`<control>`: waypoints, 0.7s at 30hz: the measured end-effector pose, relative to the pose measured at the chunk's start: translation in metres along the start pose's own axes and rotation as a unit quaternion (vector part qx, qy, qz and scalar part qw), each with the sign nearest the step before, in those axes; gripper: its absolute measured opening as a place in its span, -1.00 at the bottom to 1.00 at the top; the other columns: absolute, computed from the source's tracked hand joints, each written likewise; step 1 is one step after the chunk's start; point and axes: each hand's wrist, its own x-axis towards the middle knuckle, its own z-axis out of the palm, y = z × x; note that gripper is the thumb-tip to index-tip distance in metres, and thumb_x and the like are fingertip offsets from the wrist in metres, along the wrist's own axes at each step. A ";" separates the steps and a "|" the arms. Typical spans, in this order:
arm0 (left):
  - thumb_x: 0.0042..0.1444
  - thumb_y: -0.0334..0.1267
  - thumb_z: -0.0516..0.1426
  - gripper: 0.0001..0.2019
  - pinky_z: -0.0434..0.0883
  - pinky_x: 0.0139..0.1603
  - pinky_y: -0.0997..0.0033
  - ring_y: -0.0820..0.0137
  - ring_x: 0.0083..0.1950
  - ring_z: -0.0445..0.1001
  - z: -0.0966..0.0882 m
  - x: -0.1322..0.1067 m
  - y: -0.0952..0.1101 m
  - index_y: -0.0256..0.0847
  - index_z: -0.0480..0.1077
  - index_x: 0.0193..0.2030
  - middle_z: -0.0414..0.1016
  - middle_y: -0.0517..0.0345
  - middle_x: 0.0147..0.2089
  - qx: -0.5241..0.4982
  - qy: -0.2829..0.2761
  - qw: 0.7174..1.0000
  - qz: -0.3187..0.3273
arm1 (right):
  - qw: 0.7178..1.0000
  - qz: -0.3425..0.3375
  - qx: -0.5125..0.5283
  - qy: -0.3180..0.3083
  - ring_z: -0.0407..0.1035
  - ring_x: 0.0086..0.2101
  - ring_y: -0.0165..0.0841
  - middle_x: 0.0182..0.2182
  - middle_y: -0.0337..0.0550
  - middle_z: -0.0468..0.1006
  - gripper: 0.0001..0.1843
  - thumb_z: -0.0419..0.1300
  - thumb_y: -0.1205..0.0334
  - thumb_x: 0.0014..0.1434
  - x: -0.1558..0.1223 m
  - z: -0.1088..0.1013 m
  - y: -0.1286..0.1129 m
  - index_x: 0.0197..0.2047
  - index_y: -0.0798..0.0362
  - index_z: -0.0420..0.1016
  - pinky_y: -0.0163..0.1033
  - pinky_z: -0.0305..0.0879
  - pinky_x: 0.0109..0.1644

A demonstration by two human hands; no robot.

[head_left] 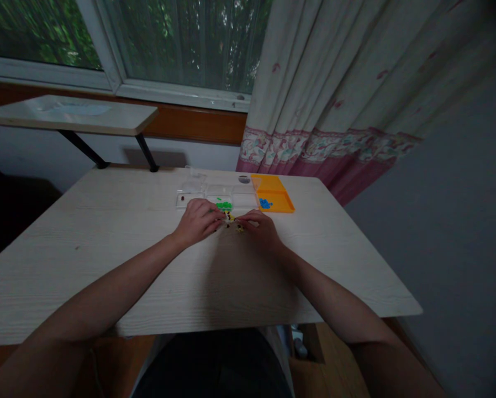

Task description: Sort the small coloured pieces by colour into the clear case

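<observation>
My left hand (199,221) is over the middle of the table, its thumb and fingers pinched together at the edge of some small yellow and black pieces (232,217). From the other side my right hand (261,228) reaches in, fingertips also drawn together there. Whatever either hand grips is too small to make out. More tiny yellow and dark bits (240,228) lie just below the fingertips. Right behind the hands, small green pieces (223,205) sit in a clear plastic box. Blue pieces (265,204) lie in the open orange box (287,203) to the right.
A clear box (244,200) stands between the green and blue pieces. At the left, another clear box holds a small dark piece (182,198). A round grey object (244,179) lies behind. A raised shelf (119,122) stands back left; a curtain (314,110) hangs behind the table (157,293).
</observation>
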 end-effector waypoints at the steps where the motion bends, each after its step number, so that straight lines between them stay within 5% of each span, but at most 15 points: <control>1: 0.25 -0.12 0.14 -0.81 0.24 0.02 0.18 0.28 -0.05 0.38 0.001 0.000 0.002 -0.08 0.51 -0.08 0.52 0.08 -0.13 -0.002 -0.006 1.000 0.007 | 1.000 0.003 0.006 -0.008 0.43 -0.27 -0.28 -0.37 -0.12 0.60 -0.73 0.26 -0.04 0.17 0.000 0.001 0.000 -0.29 -0.05 0.67 -0.16 0.31 -0.11; 7: 0.24 -0.15 0.15 -0.79 0.25 -0.01 0.20 0.28 -0.05 0.40 0.004 0.003 0.009 -0.12 0.49 -0.03 0.53 0.07 -0.12 -0.007 -0.010 0.999 0.048 | 0.998 0.028 0.028 -0.047 0.43 -0.27 -0.30 -0.36 -0.15 0.58 -0.76 0.27 0.02 0.15 0.000 0.003 -0.002 -0.27 -0.03 0.67 -0.18 0.31 -0.11; 21: 0.22 -0.17 0.17 -0.84 0.26 0.00 0.20 0.30 -0.05 0.41 0.004 0.003 0.011 -0.06 0.52 -0.09 0.54 0.10 -0.17 -0.006 -0.004 1.000 0.029 | 0.992 0.053 0.042 -0.109 0.40 -0.32 -0.35 -0.38 -0.20 0.54 -0.67 0.19 -0.06 0.18 -0.002 0.003 -0.012 -0.28 0.01 0.62 -0.26 0.28 -0.19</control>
